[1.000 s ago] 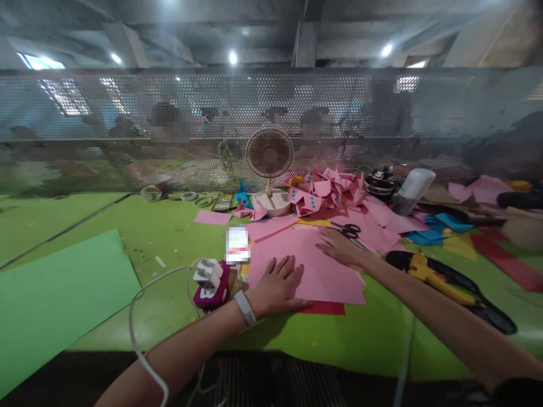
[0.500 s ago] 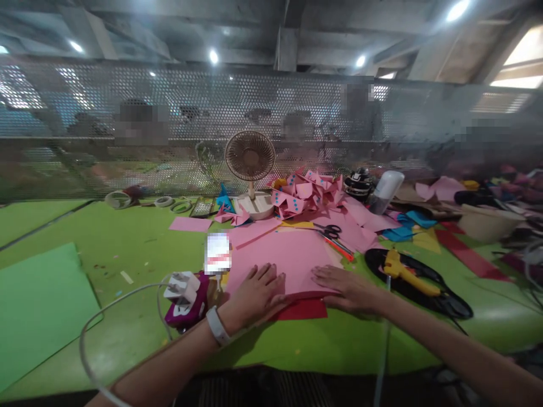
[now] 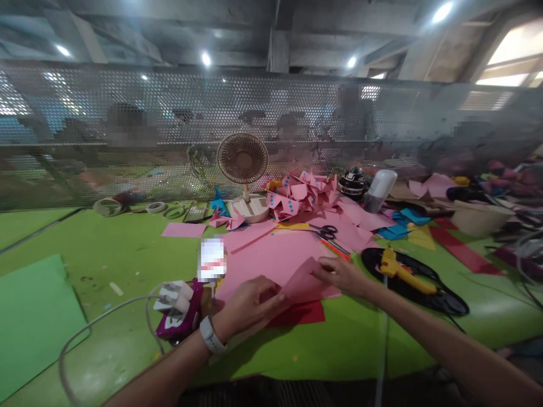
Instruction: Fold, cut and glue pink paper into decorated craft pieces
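A sheet of pink paper (image 3: 302,280) is lifted along its near right side, above more pink paper (image 3: 263,257) lying flat on the table. My right hand (image 3: 341,276) pinches the raised corner between thumb and fingers. At the sheet's near left edge, my left hand (image 3: 250,302) is curled with the thumb in front and fingers behind, the paper between them; its fingertips are partly hidden. A white watch or band (image 3: 211,336) circles the left wrist. Red paper (image 3: 299,314) sticks out underneath, toward the table's front edge.
Scissors (image 3: 326,230) lie behind the pink paper. A yellow glue gun (image 3: 407,272) rests on a black tray (image 3: 456,307) at right. A purple power strip (image 3: 180,322) with plugs and a cable stands left. Behind are a small fan (image 3: 243,158) and folded pink paper shapes (image 3: 303,195).
Both hands lay flat on the pink paper before. Now the right hand has lifted a corner of the sheet, and the left hand has curled at its edge. The view has shifted slightly.
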Demonstrator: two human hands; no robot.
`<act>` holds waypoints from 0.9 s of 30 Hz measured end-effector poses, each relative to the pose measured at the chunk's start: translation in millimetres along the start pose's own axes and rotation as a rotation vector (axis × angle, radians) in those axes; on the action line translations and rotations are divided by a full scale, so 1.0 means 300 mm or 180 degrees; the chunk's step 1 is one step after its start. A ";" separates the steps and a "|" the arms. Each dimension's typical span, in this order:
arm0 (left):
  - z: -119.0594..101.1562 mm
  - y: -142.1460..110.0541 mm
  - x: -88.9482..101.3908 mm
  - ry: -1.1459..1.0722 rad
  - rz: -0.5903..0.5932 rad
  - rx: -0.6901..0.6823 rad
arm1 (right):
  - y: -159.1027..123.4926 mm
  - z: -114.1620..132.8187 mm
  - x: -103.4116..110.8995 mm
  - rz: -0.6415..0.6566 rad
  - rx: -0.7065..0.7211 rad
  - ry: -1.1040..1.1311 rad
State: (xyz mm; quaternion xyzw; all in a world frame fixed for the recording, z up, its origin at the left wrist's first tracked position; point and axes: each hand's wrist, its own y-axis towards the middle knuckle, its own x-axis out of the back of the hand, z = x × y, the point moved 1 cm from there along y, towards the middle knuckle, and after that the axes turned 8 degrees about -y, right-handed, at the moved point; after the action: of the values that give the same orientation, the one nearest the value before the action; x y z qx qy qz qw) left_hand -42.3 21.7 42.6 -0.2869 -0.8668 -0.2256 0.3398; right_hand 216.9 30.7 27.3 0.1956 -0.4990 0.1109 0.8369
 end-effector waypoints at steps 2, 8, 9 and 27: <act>0.012 0.003 -0.012 0.0033 -0.0070 0.0112 | 0.035 0.040 -0.007 -0.0040 0.0079 -0.0185; 0.065 0.023 -0.025 0.0085 -0.0643 0.0209 | 0.051 0.101 -0.004 -0.0751 0.0700 -0.0890; 0.073 0.031 -0.022 0.0101 -0.0666 0.0207 | 0.043 0.100 -0.007 -0.0581 0.0943 -0.0986; 0.119 -0.010 -0.039 0.1523 0.0367 0.0294 | 0.001 0.035 -0.119 0.0092 0.1126 -0.1359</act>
State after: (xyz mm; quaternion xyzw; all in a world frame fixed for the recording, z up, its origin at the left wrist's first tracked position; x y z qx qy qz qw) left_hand -53.6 36.2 9.9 -0.2585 -0.7533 -0.2275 0.5604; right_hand 191.3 26.7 0.5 0.3504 -0.6397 0.1645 0.6640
